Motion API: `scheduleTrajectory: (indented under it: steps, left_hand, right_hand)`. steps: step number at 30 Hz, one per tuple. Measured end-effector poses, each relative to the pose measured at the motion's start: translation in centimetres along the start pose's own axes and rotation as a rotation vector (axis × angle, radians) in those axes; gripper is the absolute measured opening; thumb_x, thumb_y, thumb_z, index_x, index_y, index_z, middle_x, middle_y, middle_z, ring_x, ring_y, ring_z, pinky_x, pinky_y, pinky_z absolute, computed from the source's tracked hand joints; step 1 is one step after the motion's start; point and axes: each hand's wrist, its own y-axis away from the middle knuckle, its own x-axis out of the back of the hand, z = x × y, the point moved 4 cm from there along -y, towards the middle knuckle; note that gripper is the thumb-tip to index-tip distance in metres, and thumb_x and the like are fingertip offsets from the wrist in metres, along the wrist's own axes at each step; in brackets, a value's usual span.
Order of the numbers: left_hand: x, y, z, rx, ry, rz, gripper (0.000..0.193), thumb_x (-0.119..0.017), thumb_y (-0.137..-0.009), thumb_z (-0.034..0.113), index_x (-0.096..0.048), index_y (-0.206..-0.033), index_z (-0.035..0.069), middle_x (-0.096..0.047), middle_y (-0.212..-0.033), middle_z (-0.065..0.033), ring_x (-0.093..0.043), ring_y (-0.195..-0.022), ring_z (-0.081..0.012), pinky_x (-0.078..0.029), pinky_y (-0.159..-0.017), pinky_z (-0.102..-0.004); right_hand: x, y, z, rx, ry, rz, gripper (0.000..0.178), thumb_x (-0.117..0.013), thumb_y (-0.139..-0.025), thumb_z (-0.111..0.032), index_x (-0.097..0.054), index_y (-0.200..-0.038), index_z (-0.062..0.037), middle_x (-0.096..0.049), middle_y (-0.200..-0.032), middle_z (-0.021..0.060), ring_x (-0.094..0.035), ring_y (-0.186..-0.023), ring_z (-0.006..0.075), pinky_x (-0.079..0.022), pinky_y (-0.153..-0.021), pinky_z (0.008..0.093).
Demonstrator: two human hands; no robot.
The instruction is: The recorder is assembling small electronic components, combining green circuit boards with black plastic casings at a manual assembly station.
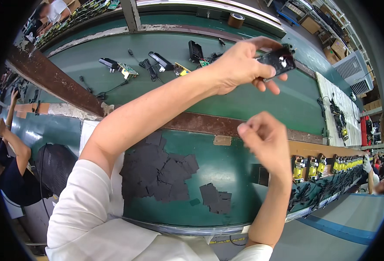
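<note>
My left hand (239, 63) is stretched out over the green conveyor belt (226, 102). It grips a black plastic adapter casing (276, 65), thumb on the face and fingers beneath, with a white patch inside or on it. Nearer to me, my right hand (268, 141) is raised above the bench edge, slightly blurred. Its fingers are curled together; what they hold, if anything, is hidden. Below and to the left lies a big loose pile of black rectangular sheets (157, 169). A smaller stack of black sheets (216, 199) sits between that pile and my right forearm.
On the belt lie adapter casings (160, 61), a circuit board (127, 70) and cords. A brown metal rail (196, 123) divides belt from bench (213, 163). Yellow-and-black circuit assemblies (316, 166) line the right. A tape roll (236, 20) stands at the back. Other people work at left and far right.
</note>
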Motion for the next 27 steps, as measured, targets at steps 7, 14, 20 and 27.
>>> scheduleTrajectory:
  steps: [7, 14, 20, 27]
  left_hand:
    - [-1.9, 1.2, -3.8, 0.146, -0.054, -0.051, 0.059, -0.060, -0.100, -0.004, -0.038, -0.155, 0.001, -0.072, -0.124, -0.0185, -0.078, -0.083, -0.0239, -0.059, -0.062, -0.0270]
    - [-5.3, 3.1, -2.1, 0.252, -0.213, -0.127, 0.035, -0.062, -0.104, 0.007, -0.056, -0.137, 0.000, -0.073, -0.119, -0.0143, -0.075, -0.074, -0.0183, -0.056, -0.058, -0.0268]
    - [-5.0, 3.1, -0.4, 0.170, -0.367, -0.266, 0.025, -0.065, -0.104, 0.012, -0.064, -0.126, 0.001, -0.076, -0.106, -0.0105, -0.073, -0.070, -0.0156, -0.056, -0.058, -0.0268]
    - [-6.0, 4.0, 3.5, -0.473, -0.788, -0.423, 0.024, -0.068, -0.098, 0.008, -0.066, -0.121, 0.005, -0.076, -0.096, -0.0142, -0.073, -0.071, -0.0322, -0.056, -0.062, -0.0385]
  right_hand:
    - [4.9, 0.3, -1.0, 0.126, -0.281, 0.591, 0.014, -0.075, -0.103, -0.016, -0.067, -0.101, -0.0044, -0.065, -0.085, -0.0029, -0.055, -0.065, 0.0048, -0.041, -0.053, 0.0213]
    - [4.4, 0.1, 0.6, 0.253, -0.124, 0.716, 0.017, -0.070, -0.107, -0.018, -0.070, -0.115, -0.0027, -0.068, -0.092, 0.0013, -0.058, -0.072, 0.0066, -0.046, -0.063, 0.0208]
    - [6.1, 1.3, -2.0, 0.534, 0.285, 0.936, 0.036, -0.059, -0.112, -0.026, -0.065, -0.135, 0.0012, -0.072, -0.104, 0.0089, -0.065, -0.085, 0.0135, -0.053, -0.080, 0.0273]
    - [7.1, 0.4, 0.4, 0.221, -0.744, 0.085, 0.056, -0.053, -0.110, -0.040, -0.055, -0.142, 0.0068, -0.074, -0.102, 0.0150, -0.069, -0.083, 0.0203, -0.054, -0.061, 0.0271]
